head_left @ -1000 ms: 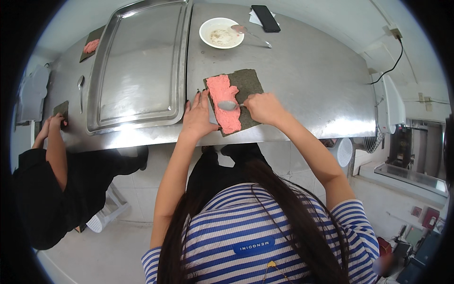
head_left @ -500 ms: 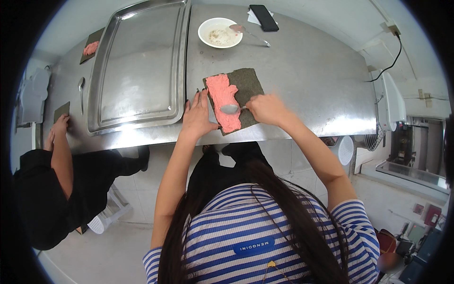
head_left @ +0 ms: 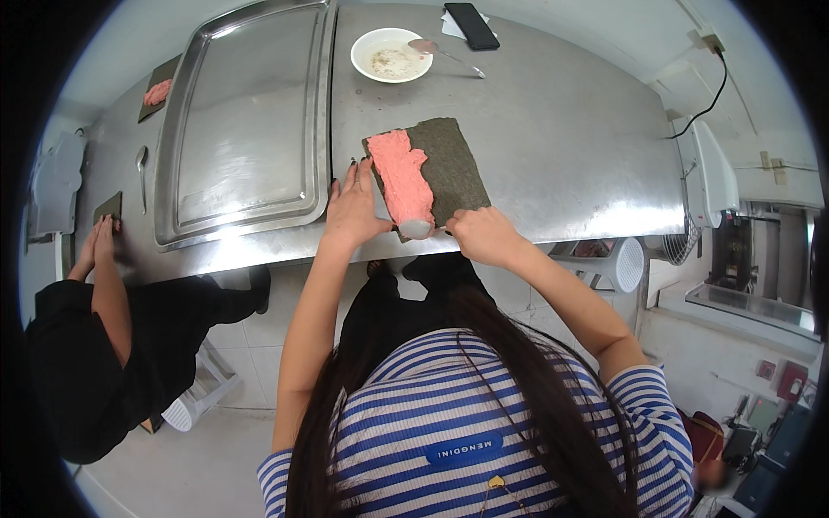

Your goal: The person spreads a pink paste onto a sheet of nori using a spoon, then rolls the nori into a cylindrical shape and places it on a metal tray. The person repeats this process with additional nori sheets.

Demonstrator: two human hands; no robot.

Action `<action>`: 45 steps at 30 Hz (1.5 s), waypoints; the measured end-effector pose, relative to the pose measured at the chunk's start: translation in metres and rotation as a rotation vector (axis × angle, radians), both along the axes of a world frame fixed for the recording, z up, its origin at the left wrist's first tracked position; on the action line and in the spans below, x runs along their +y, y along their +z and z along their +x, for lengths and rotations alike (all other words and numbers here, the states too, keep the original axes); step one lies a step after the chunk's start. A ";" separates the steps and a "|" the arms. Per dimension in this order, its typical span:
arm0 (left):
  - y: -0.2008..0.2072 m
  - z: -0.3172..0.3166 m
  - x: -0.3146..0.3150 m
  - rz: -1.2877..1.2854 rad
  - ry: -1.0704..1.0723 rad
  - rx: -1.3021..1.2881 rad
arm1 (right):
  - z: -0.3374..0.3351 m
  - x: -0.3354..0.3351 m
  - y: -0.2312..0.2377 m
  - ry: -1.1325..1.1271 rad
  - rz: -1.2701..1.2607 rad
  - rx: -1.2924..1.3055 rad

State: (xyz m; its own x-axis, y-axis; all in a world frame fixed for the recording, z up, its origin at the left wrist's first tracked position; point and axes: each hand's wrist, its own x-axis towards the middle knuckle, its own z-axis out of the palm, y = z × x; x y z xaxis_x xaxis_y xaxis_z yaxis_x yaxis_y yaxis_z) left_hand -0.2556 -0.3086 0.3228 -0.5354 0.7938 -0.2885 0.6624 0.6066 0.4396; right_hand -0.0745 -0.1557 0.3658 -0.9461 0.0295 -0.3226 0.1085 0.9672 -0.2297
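A dark green nori sheet lies on the steel table at the near edge. Pink paste covers its left side in a thick strip. My right hand is closed around the handle of a spoon, whose bowl presses on the near end of the paste. Spread out flat, my left hand rests along the sheet's left edge, its thumb by the near left corner. The spoon's handle is mostly hidden in my right hand.
Left of the sheet is a large steel tray. Behind stand a white bowl with a second spoon across its rim, and a black phone. At far left, a person's hands touch another nori sheet, near a loose spoon.
My right hand has drawn the spoon toward me, from the middle of the paste to its near end. My left hand stays by the sheet's edge.
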 end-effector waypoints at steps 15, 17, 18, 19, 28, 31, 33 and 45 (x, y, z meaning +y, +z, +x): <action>-0.001 0.000 0.002 -0.024 -0.034 0.021 | 0.012 0.040 -0.002 0.033 0.187 0.075; -0.001 0.000 0.001 -0.015 -0.029 0.018 | 0.012 0.050 0.001 -0.003 0.175 0.082; -0.002 0.000 0.000 -0.006 -0.028 0.016 | 0.013 0.057 0.006 -0.032 0.154 0.084; -0.004 0.000 -0.001 0.003 -0.025 0.015 | 0.012 0.060 0.011 -0.059 0.133 0.085; -0.001 0.000 0.001 -0.005 -0.026 0.011 | -0.011 0.042 -0.011 0.027 0.098 0.384; -0.003 0.000 0.001 -0.006 -0.031 0.015 | -0.029 0.047 -0.020 0.003 0.114 0.429; -0.005 0.000 0.001 0.003 -0.026 0.017 | -0.042 0.053 -0.025 -0.009 0.112 0.418; -0.004 0.000 0.001 -0.006 -0.016 -0.010 | -0.086 0.074 -0.040 -0.136 0.168 0.426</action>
State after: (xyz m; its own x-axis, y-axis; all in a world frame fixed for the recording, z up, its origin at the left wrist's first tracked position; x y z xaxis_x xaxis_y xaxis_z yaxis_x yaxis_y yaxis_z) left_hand -0.2556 -0.3075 0.3184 -0.5199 0.8002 -0.2988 0.6674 0.5989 0.4427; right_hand -0.1609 -0.0818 0.3256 -0.9769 0.1809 0.1134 0.1669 0.9783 -0.1228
